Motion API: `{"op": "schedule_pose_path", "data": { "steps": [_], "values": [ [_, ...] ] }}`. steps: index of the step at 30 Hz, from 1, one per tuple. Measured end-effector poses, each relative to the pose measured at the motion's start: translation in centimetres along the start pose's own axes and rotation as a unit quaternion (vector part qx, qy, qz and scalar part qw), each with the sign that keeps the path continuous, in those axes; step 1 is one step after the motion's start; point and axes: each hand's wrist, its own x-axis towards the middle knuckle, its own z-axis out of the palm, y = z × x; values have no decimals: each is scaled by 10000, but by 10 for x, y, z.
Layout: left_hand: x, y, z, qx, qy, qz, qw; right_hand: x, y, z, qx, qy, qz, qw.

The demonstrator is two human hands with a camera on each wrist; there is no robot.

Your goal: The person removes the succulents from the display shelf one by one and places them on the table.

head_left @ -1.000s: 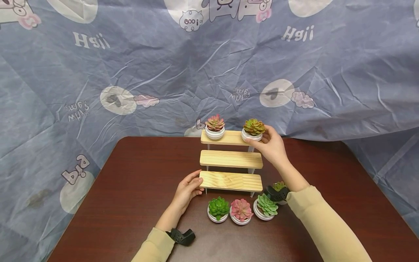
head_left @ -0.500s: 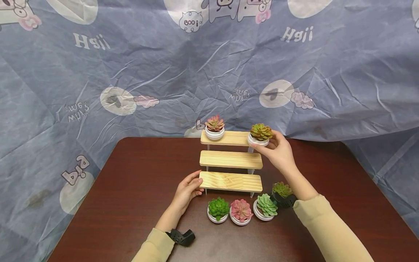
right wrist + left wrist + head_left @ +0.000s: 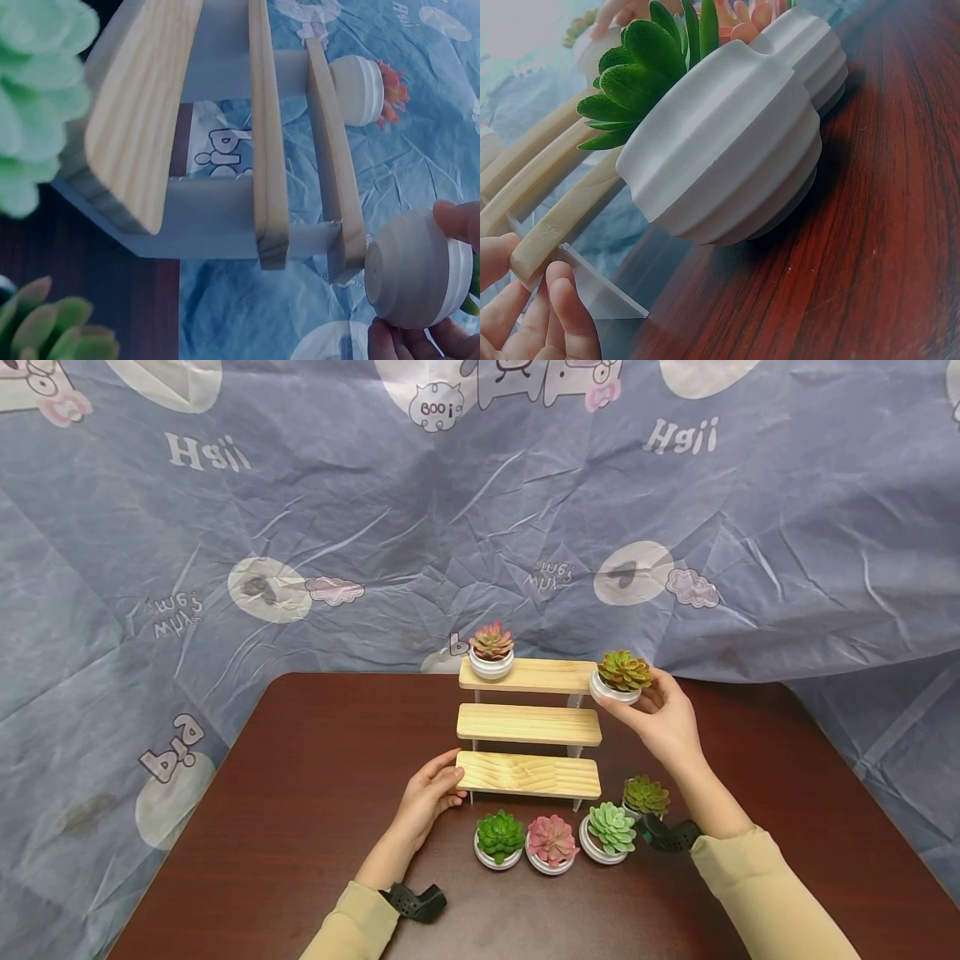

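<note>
My right hand (image 3: 663, 714) holds a potted succulent (image 3: 617, 683) with green, red-tinged leaves by its white pot, off the right end of the top shelf. In the right wrist view, thumb and fingers grip that white pot (image 3: 416, 270) beside the shelf's end. My left hand (image 3: 426, 793) pinches the left end of the bottom board of a three-tier wooden stand (image 3: 528, 775); the left wrist view shows thumb and fingertips on the board's end (image 3: 544, 247). A pink-red succulent (image 3: 491, 652) stands at the left of the top shelf.
In front of the stand on the dark table (image 3: 315, 827) are a green succulent (image 3: 500, 837), a pink succulent (image 3: 552, 841) and a pale green one (image 3: 611, 831). Another green succulent (image 3: 645, 796) sits behind the right wrist's black strap. A printed blue cloth (image 3: 420, 527) hangs behind.
My right hand has moved right and slightly nearer with the potted succulent, from the top shelf's right part to past its end. The left hand stays at the bottom board.
</note>
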Motion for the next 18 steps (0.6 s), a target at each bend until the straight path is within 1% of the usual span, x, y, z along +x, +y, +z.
{"op": "schedule_pose_path", "data": {
  "steps": [2, 4, 5, 6, 9, 11, 12, 13, 16, 18],
  "values": [
    [0, 0, 0, -2, 16, -11, 10000, 0, 6, -2, -53, 13, 60, 10000],
    [0, 0, 0, -1, 29, -28, 10000, 7, 33, -5, 58, 103, 4, 9999],
    [0, 0, 0, -2, 30, -33, 10000, 10, 41, -6, 35, 106, 69, 9999],
    [0, 0, 0, -15, 36, -42, 10000, 19, 68, -8, 104, 144, -4, 9998],
    [0, 0, 0, -17, 21, -46, 10000, 16, 69, -11, 96, 195, 46, 9998],
    [0, 0, 0, -17, 10, -43, 10000, 6, 50, -12, -53, 161, 143, 9998],
    [0, 0, 0, -15, 11, -43, 10000, 3, 46, -12, -40, 195, 103, 9997],
    [0, 0, 0, -10, 9, -41, 10000, -6, 28, -12, 115, 214, 129, 9996],
    [0, 0, 0, -18, 14, -38, 10000, -8, 35, -15, 107, 263, 102, 9995],
    [0, 0, 0, -20, 16, -33, 10000, -9, 37, -17, 75, 294, 159, 9994]
  ]
}}
